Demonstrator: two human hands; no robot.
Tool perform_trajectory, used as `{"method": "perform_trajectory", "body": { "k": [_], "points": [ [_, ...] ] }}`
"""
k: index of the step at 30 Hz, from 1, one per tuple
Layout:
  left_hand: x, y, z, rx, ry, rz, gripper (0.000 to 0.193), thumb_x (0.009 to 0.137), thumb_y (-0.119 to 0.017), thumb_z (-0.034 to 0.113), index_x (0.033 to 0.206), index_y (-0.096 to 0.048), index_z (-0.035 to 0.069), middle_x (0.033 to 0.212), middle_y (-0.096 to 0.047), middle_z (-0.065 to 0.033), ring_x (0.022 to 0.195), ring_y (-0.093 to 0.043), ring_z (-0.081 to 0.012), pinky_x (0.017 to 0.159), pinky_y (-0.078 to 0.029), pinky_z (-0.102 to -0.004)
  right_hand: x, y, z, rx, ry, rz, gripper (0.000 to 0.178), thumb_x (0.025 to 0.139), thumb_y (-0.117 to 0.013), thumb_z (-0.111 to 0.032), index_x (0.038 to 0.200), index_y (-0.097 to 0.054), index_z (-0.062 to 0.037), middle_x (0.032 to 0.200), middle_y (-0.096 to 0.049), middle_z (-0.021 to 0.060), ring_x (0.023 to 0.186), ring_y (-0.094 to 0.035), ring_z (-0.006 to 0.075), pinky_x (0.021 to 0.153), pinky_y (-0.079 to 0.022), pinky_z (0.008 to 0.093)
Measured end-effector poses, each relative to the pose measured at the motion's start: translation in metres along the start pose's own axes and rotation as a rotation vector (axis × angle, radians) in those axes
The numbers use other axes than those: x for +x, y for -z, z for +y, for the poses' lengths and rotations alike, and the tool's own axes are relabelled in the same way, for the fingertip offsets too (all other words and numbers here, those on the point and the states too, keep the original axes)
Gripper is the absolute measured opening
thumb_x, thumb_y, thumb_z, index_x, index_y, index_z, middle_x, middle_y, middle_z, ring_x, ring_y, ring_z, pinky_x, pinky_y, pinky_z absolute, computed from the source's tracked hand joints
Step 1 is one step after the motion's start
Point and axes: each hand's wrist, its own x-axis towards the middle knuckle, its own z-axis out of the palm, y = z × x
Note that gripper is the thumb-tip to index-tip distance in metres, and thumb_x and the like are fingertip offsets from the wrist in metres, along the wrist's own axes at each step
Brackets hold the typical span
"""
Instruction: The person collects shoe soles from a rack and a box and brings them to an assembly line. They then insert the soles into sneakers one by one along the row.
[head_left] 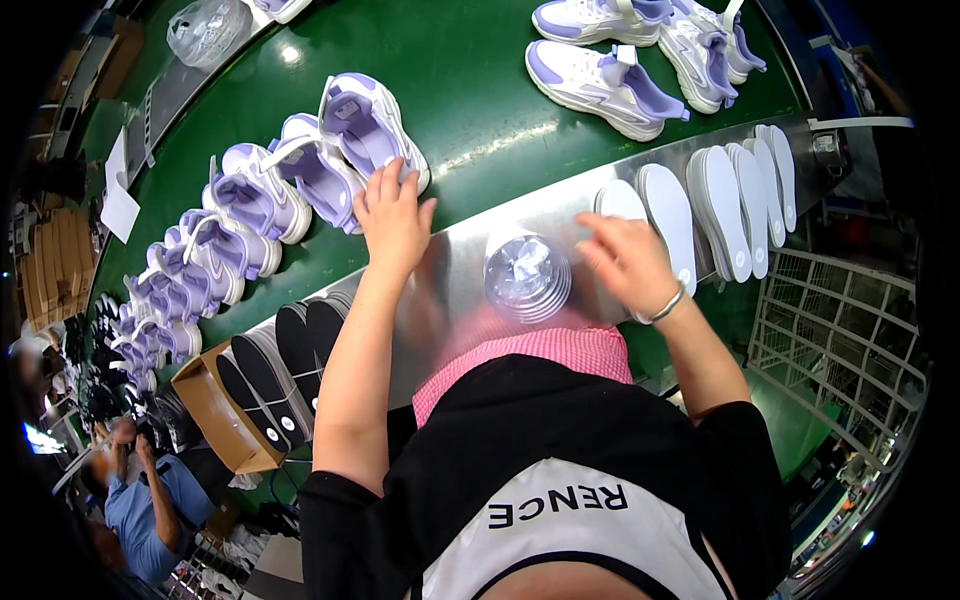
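Observation:
My left hand [394,222] rests its spread fingers on the near end of a white and lavender shoe [375,125]. A second shoe [318,175] of the same kind lies close against it on the left. My right hand [630,262] is over the metal ledge with its fingers apart and slightly bent, nothing visible in them. Just right of its fingertips is a white insole [620,202], in front of a longer row of white insoles [718,215]. Between my hands a clear round plastic container [527,278] stands on the ledge, with something clear and crumpled inside.
Several matching shoes [190,255] line the green work surface [470,90] leftward; others [610,85] stand far right. Black insoles [265,375] sit at the near left, partly in a cardboard box [205,410]. A wire rack [835,340] is at right. Another person [155,510] sits lower left.

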Motion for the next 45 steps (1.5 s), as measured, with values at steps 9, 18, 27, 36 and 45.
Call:
{"method": "perform_trajectory", "body": {
  "k": [9, 18, 27, 36, 45],
  "points": [
    [0.004, 0.046, 0.015, -0.364, 0.085, -0.136, 0.03, 0.07, -0.056, 0.021, 0.094, -0.056, 0.004, 0.094, -0.054, -0.017, 0.087, -0.053, -0.0318, 0.075, -0.043, -0.0375, -0.034, -0.061, 0.043, 0.321, -0.164, 0.069, 0.034, 0.081, -0.046, -0.016, 0.111, -0.046, -0.0009, 0.102, -0.052, 0.0187, 0.093, -0.052, 0.0307, 0.081, -0.04, 0.0344],
    [-0.121, 0.041, 0.061, -0.156, -0.383, -0.31, 0.013, 0.068, -0.054, 0.02, 0.072, -0.058, 0.008, 0.088, -0.053, -0.0078, 0.08, -0.052, -0.0232, 0.062, -0.045, -0.0322, -0.048, -0.106, 0.034, 0.654, -0.228, -0.178, 0.045, 0.081, -0.039, -0.003, 0.125, -0.031, -0.0007, 0.1, -0.049, 0.0111, 0.07, -0.052, 0.013, 0.061, -0.044, 0.0234],
    [-0.177, 0.165, -0.005, 0.017, 0.074, 0.256, 0.009, 0.068, -0.053, 0.018, 0.066, -0.053, 0.009, 0.068, -0.051, -0.0049, 0.064, -0.051, -0.0204, 0.054, -0.041, -0.0333, -0.056, -0.094, 0.002, 0.554, -0.279, -0.152, 0.034, 0.083, -0.046, -0.011, 0.114, -0.042, 0.0022, 0.105, -0.049, 0.0142, 0.084, -0.053, 0.0185, 0.072, -0.046, 0.029],
    [-0.274, 0.24, -0.101, 0.36, 0.737, 0.354, 0.012, 0.072, -0.058, 0.017, 0.074, -0.053, 0.007, 0.072, -0.05, -0.0066, 0.068, -0.05, -0.0274, 0.059, -0.041, -0.0373, -0.076, -0.109, -0.028, 0.374, -0.344, -0.301, 0.03, 0.08, -0.051, -0.014, 0.105, -0.05, 0.001, 0.096, -0.055, 0.0104, 0.077, -0.055, 0.0158, 0.068, -0.045, 0.0274],
    [-0.193, 0.294, -0.067, -0.775, 0.547, 0.465, 0.022, 0.077, -0.05, 0.004, 0.098, -0.052, -0.003, 0.097, -0.051, -0.0105, 0.076, -0.051, -0.0131, 0.067, -0.04, -0.0211, -0.071, -0.084, -0.108, 0.138, -0.185, -0.218, 0.03, 0.079, -0.05, -0.022, 0.102, -0.053, -0.0032, 0.093, -0.055, 0.0132, 0.079, -0.056, 0.0234, 0.069, -0.045, 0.0306]
  ]
}}
